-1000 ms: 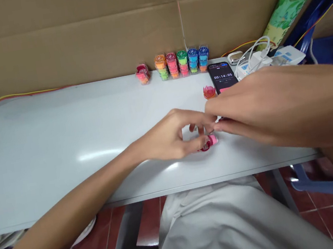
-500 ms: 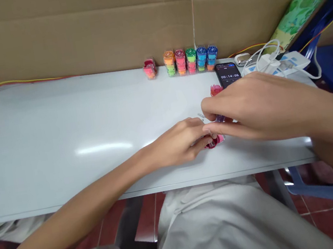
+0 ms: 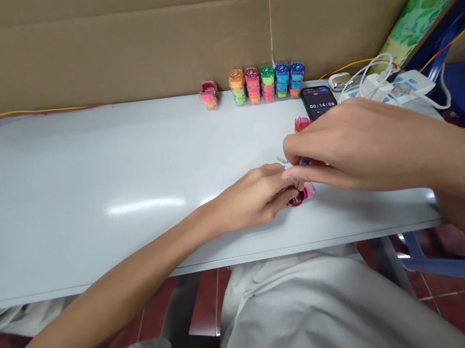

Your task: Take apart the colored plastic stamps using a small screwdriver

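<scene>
My left hand point(image 3: 258, 196) is closed at the right part of the white tabletop point(image 3: 61, 183), its fingertips pressed on a small dark-red and pink plastic piece point(image 3: 296, 200) that has a clear part at its right. Right above it, my right hand point(image 3: 343, 147) is closed in a pinch, with its thumb tip against the left fingers. A bit of something bluish-purple point(image 3: 306, 160) shows between the right fingers; its kind is hidden. Beyond the right knuckles lies a pinkish-red piece with a jagged edge point(image 3: 303, 123). A small grey-clear strip point(image 3: 282, 160) lies beside the left fingertips.
Several small stacked multicoloured plastic items point(image 3: 252, 85) stand in a row at the back, with a pink one point(image 3: 209, 94) apart to the left. A phone point(image 3: 319, 102) showing a timer, white cables with a power strip point(image 3: 415, 85) and a green-capped bottle point(image 3: 422, 8) are at right.
The hands stay almost in place over the pink piece. The view shifts slightly, and a little more of the piece's clear right side shows.
</scene>
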